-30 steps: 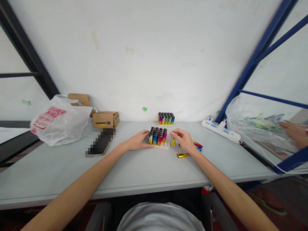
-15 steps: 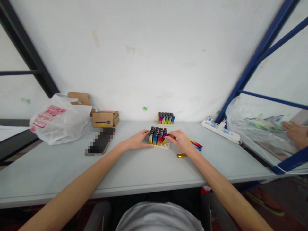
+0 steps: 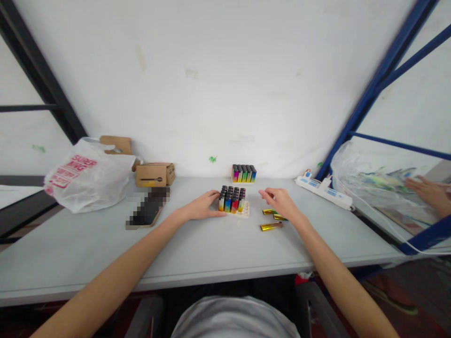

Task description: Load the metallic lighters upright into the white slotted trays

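At the center of the frame, a person's left hand [image 3: 202,206] grips the left end of a white tray [image 3: 246,210] of upright, black-topped lighters [image 3: 228,205], thumb and fingers spread wide around it, while the right hand [image 3: 279,201], half curled with nothing visible between its fingers, hangs right of center by loose gold lighters [image 3: 270,227]; a second lighter block [image 3: 244,174] stands behind

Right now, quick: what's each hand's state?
Left hand: holding the tray by its left end.
Right hand: nothing visible in it; open or closed can't be told.
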Motion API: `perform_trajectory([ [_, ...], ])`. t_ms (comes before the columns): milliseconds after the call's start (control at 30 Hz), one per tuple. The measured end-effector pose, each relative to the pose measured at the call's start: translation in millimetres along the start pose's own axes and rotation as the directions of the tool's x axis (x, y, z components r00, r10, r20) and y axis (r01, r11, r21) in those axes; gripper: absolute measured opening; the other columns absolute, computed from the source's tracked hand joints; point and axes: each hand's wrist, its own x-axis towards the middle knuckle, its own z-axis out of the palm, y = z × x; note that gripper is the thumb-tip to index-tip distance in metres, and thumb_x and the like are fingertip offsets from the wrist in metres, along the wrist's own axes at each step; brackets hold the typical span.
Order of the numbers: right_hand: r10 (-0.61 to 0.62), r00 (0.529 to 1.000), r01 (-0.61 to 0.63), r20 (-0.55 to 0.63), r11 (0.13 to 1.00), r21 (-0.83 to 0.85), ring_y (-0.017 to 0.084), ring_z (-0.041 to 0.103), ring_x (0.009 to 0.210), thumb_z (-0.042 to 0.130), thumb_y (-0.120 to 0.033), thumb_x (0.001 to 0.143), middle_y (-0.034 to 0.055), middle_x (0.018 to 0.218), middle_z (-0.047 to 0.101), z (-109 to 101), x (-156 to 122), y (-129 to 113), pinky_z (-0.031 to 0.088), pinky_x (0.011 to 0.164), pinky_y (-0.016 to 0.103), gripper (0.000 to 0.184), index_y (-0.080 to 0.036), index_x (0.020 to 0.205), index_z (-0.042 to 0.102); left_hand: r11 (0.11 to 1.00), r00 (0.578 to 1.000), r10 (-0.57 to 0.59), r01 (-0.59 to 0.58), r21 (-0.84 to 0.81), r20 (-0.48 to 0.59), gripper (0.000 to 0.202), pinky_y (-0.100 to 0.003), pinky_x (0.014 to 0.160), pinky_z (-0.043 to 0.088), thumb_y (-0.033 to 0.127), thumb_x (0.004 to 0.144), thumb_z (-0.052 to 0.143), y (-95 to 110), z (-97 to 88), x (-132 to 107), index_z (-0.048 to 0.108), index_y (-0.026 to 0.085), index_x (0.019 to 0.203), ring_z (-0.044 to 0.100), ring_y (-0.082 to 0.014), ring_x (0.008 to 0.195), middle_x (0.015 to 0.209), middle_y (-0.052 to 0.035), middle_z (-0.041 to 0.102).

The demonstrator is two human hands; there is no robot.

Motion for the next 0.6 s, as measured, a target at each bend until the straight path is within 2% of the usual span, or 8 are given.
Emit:
perform_trajectory([
  [133,0.045,0.999,-0.045,0.000,0.999,-0.028,0.024,0.067,0.079,0.055,-0.048,0.097,0.0093,0.088,0.076,-32.6,-20.0,44.5,0.048,0.076,0.035,0.035,-0.021,0.088,0.074,1.000,1.000,-0.013,0.014,-0.027,0.004,0.086,-0.042,0.120,0.040,0.073,0.082,0.069,1.5,-1.1,-0.4,0.055,0.014,0.143,0.051,-0.0357,0.139,0.149,-0.0171,0.055],
  [267,0.114,0.993,-0.113,0.010,0.992,-0.064,0.027,0.068,0.086,0.067,-0.056,0.087,0.0114,0.096,0.075,-50.5,-49.9,72.6,0.051,0.080,0.039,0.036,-0.021,0.093,0.076,0.999,1.000,0.005,-0.005,-0.034,-0.006,0.084,-0.042,0.119,0.040,0.074,0.082,0.068,2.4,-2.4,-0.8,0.056,0.017,0.142,0.052,-0.0353,0.138,0.148,-0.0154,0.056],
  [433,0.144,0.986,-0.143,0.081,0.989,-0.020,0.028,0.069,0.087,0.064,-0.060,0.088,0.0104,0.093,0.075,-42.7,-68.4,82.7,0.052,0.082,0.040,0.039,-0.022,0.086,0.075,1.000,1.000,-0.006,0.006,-0.029,0.002,0.085,-0.044,0.119,0.040,0.074,0.082,0.068,1.1,-1.8,-0.5,0.057,0.015,0.141,0.051,-0.0362,0.138,0.148,-0.0167,0.055],
  [600,0.234,0.972,-0.224,-0.038,0.960,0.170,0.022,0.064,0.066,0.065,-0.066,0.087,0.0063,0.076,0.072,-34.8,-48.4,77.8,0.048,0.064,0.035,0.047,-0.020,0.097,0.067,1.000,1.000,-0.003,0.003,-0.018,0.004,0.083,-0.045,0.120,0.040,0.073,0.082,0.069,0.6,-1.2,-0.3,0.057,0.015,0.142,0.052,-0.0362,0.138,0.148,-0.0170,0.055],
])
